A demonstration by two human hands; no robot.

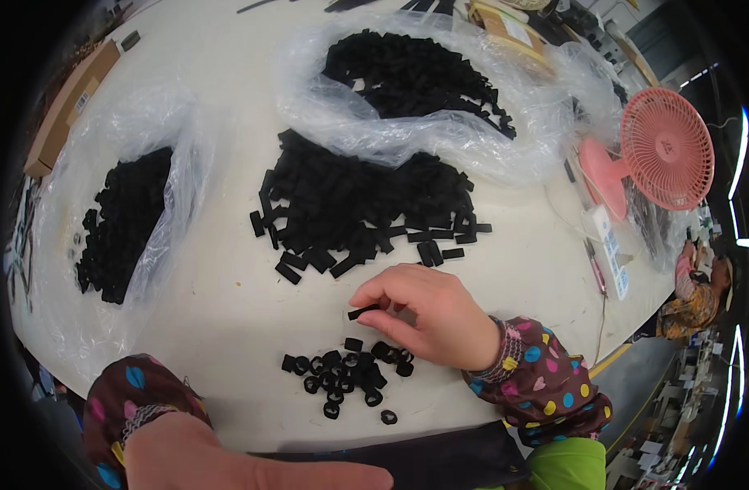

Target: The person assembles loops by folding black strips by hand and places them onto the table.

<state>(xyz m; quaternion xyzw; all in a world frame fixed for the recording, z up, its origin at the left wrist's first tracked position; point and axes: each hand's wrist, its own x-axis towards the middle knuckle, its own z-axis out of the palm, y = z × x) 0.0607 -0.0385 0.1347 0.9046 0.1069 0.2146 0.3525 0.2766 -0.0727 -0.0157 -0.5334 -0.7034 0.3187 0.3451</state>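
Between the thumb and fingertips of my right hand [431, 314] is pinched a small flat black strip [363, 312]. Just below that hand lies a loose cluster of small black rings [346, 376], some showing their round openings. My left hand [219, 461] is low in the picture with one finger stretched out to the right; nothing shows in it, and its other fingers are cut off by the lower edge. Beyond my right hand spreads a large heap of short black strips [350, 196].
Clear plastic bags full of black pieces lie at the left [137, 220] and far side [415, 73]. On the right stand a pink fan [666, 147] and a white power strip [609, 253], near a thin pink-handled tool [596, 273]. A cardboard box [72, 106] lines the left edge.
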